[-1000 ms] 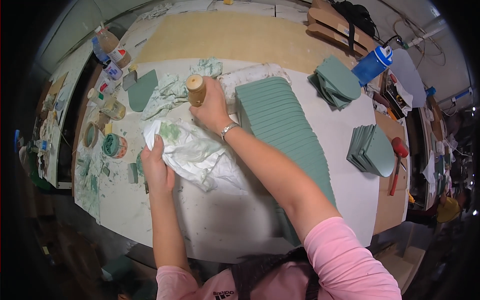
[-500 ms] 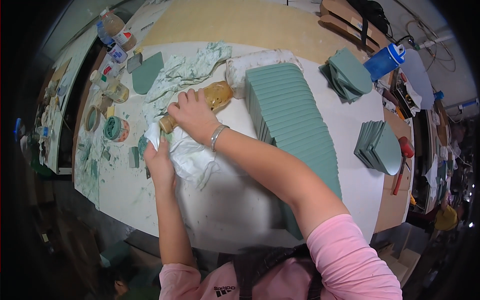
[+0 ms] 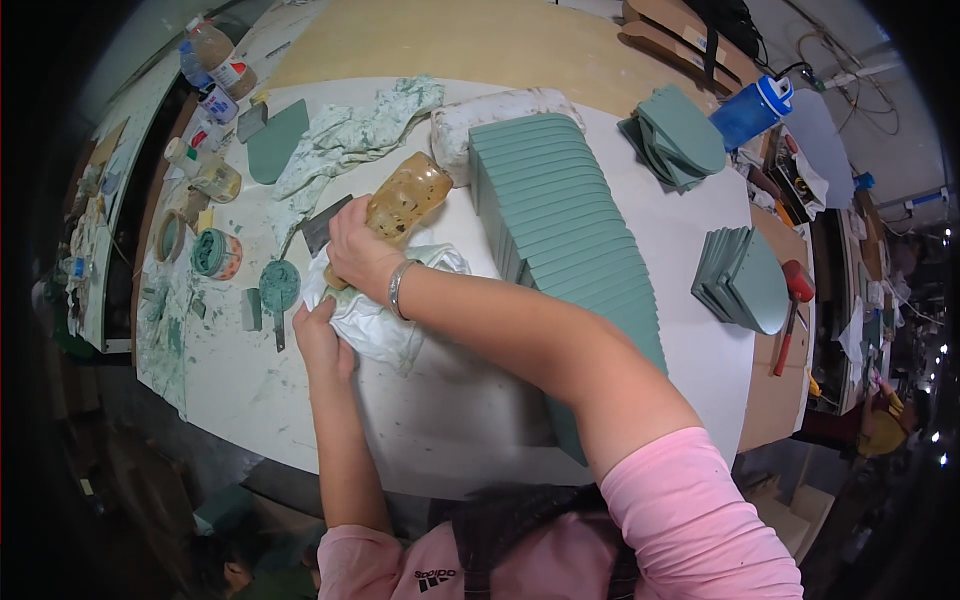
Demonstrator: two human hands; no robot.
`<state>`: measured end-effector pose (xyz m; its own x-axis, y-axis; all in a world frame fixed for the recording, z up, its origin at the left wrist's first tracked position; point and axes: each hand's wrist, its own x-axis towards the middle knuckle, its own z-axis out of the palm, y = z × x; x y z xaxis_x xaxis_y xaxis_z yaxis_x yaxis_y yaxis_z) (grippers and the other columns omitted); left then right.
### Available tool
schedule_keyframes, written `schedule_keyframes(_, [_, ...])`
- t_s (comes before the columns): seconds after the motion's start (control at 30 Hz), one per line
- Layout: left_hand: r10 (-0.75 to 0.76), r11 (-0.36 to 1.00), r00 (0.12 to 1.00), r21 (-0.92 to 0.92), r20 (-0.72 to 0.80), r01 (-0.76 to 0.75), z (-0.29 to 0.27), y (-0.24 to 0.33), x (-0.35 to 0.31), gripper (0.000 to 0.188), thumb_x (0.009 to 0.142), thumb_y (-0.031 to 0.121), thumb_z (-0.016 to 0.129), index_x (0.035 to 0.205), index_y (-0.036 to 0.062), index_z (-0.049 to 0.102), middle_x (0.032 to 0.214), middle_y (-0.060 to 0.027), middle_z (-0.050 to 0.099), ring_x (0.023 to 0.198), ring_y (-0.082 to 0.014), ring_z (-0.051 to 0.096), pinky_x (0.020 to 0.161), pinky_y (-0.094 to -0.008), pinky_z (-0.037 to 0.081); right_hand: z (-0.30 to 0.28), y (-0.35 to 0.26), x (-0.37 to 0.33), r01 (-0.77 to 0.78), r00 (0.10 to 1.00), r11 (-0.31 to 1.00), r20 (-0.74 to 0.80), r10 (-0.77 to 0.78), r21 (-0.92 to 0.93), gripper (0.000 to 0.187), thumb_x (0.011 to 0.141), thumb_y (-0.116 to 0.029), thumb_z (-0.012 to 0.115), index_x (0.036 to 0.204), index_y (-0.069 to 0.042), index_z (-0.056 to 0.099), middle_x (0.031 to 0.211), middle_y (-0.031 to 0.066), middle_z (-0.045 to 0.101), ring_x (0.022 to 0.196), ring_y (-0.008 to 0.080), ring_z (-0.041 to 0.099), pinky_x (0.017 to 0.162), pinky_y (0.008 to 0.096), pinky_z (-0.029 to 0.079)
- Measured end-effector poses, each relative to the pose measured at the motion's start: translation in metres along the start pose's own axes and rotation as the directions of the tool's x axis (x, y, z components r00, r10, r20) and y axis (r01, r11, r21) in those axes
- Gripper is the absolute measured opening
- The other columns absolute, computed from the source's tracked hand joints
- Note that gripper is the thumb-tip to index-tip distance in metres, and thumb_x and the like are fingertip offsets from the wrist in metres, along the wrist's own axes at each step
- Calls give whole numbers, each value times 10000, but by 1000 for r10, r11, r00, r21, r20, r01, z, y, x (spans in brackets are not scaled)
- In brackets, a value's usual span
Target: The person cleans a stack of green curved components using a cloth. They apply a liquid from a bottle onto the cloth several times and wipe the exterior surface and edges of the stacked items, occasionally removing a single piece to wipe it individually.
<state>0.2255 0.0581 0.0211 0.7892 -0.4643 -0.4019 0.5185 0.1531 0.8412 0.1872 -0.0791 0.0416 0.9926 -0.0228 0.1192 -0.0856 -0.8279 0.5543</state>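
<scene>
My right hand (image 3: pixel 362 245) is wrapped round the neck end of a clear bottle (image 3: pixel 408 200) of amber liquid. The bottle is tilted, its base up and away from me, its neck pointing down at a crumpled white cloth (image 3: pixel 385 335). Pinched in my left hand (image 3: pixel 322 340) is the near left side of that cloth, just below the bottle's neck. Whether liquid is coming out is hidden by my fingers. Left of my hands lies a putty knife (image 3: pixel 279 325) with green paste (image 3: pixel 280 286) on it. A dark flat scraper (image 3: pixel 322 226) shows behind my right hand.
A long stack of green panels (image 3: pixel 560 200) stands right of my hands, against a white wrapped block (image 3: pixel 480 125). Smaller green piles (image 3: pixel 740 280), a red mallet (image 3: pixel 796 282) and a blue bottle (image 3: pixel 750 112) sit farther right. An open paste jar (image 3: pixel 217 254) stands left.
My right hand has shifted slightly toward me and left, tipping the bottle more steeply over the cloth. The paste-covered putty knife and dark scraper now show more fully.
</scene>
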Motion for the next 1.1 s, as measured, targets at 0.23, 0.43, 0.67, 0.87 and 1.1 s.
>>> schedule_keyframes(0.23, [82, 989, 990, 111, 116, -95, 19, 10, 3, 404, 918, -53, 449, 1308, -101, 548, 1233, -157, 647, 1079, -234, 661, 951, -362, 519, 21, 13, -4, -200, 976, 958, -42, 213, 207, 286, 904, -250, 577, 1094, -61, 679, 1076, 226, 633, 1046, 443, 589, 911, 648, 416])
schedule_keyframes(0.43, [238, 962, 966, 110, 102, -248, 33, 47, 8, 376, 935, -34, 490, 1301, -97, 549, 1189, -160, 669, 1054, -248, 681, 946, -389, 541, 2, 44, 5, -260, 925, 746, -65, 375, 614, 364, 787, -139, 687, 1130, -73, 582, 1060, 197, 577, 1056, 386, 564, 909, 585, 425])
schedule_keyframes(0.67, [116, 984, 953, -164, 281, -72, 60, 54, 1, 419, 924, -51, 511, 1336, -126, 499, 1292, -216, 624, 1139, -301, 657, 1015, -422, 518, 17, 86, 4, -335, 786, 156, 184, 591, 929, 486, 705, -33, 701, 1163, -29, 537, 1110, 247, 560, 1068, 441, 565, 923, 487, 488])
schedule_keyframes(0.87, [68, 989, 950, -145, 305, -24, 70, 47, -5, 448, 926, -38, 509, 1363, -128, 472, 1336, -228, 598, 1175, -329, 641, 1033, -451, 513, 40, 104, 11, -227, 710, 16, 155, 687, 974, 677, 606, -125, 857, 1180, 10, 523, 1117, 256, 589, 1086, 443, 580, 968, 453, 492])
schedule_keyframes(1.1, [39, 997, 942, -71, 333, -17, 80, 41, -9, 464, 930, -33, 497, 1381, -132, 456, 1361, -228, 584, 1213, -323, 618, 1045, -442, 498, 53, 130, 5, -295, 726, -42, 252, 640, 955, 762, 589, -191, 900, 1214, 34, 526, 1219, 269, 597, 1171, 412, 581, 1016, 437, 482])
